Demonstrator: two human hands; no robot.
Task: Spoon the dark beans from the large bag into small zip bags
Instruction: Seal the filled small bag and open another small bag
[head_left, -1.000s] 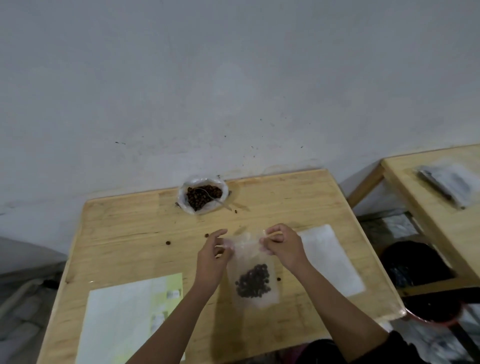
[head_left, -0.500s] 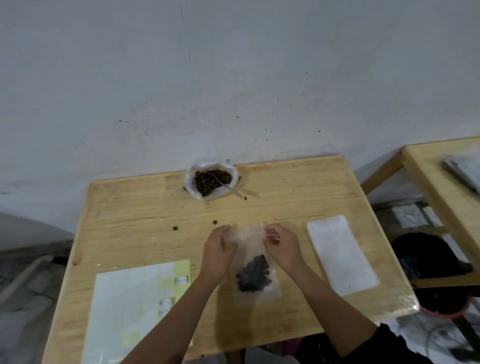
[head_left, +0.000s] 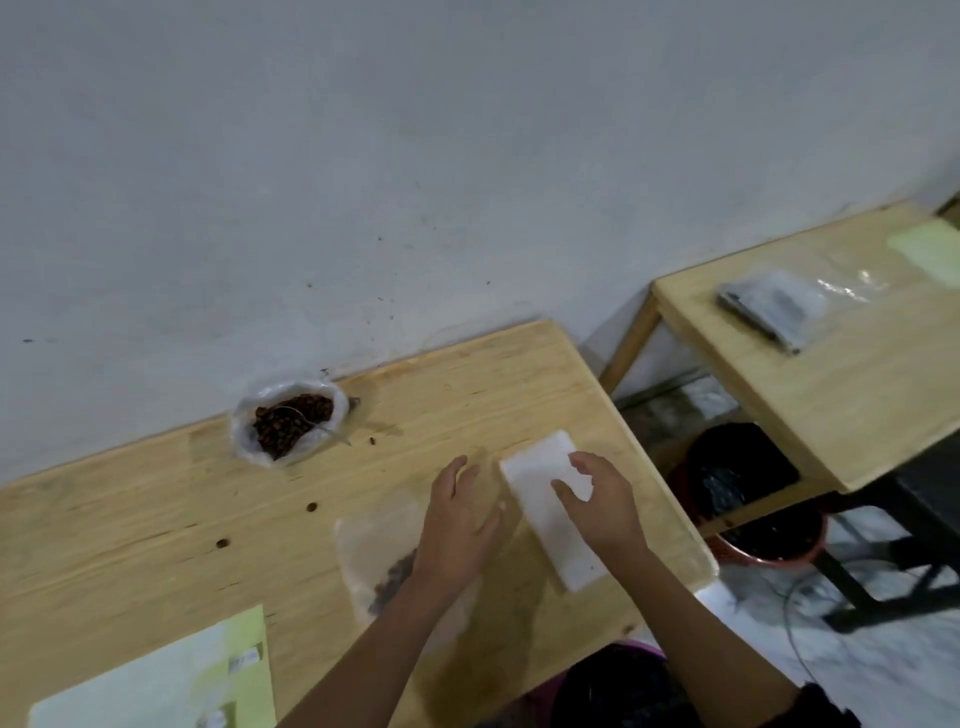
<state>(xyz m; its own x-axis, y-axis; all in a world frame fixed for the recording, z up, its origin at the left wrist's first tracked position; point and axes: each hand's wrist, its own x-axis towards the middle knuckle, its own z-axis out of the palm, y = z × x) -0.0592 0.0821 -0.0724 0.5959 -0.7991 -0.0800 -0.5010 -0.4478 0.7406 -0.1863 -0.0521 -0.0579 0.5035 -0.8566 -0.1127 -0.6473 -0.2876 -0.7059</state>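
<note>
Dark beans (head_left: 293, 418) fill the large bag (head_left: 243, 436), which stands open at the far edge of the wooden table (head_left: 130, 519) against the wall. A spoon (head_left: 332, 435) rests in it with its handle pointing right. Nearer the person than the large bag, and to its right, a small zip bag (head_left: 361, 538) lies flat with a heap of beans inside; the left forearm crosses part of it. The left hand (head_left: 457, 514) is just right of this small bag, fingers straight, holding nothing. Further right of the large bag lies a flat white stack (head_left: 556, 545). The right hand (head_left: 597, 501) is spread over it, fingers relaxed and gripping nothing; whether they touch it I cannot tell. Loose beans (head_left: 310, 506) lie on the wood near the large bag.
</note>
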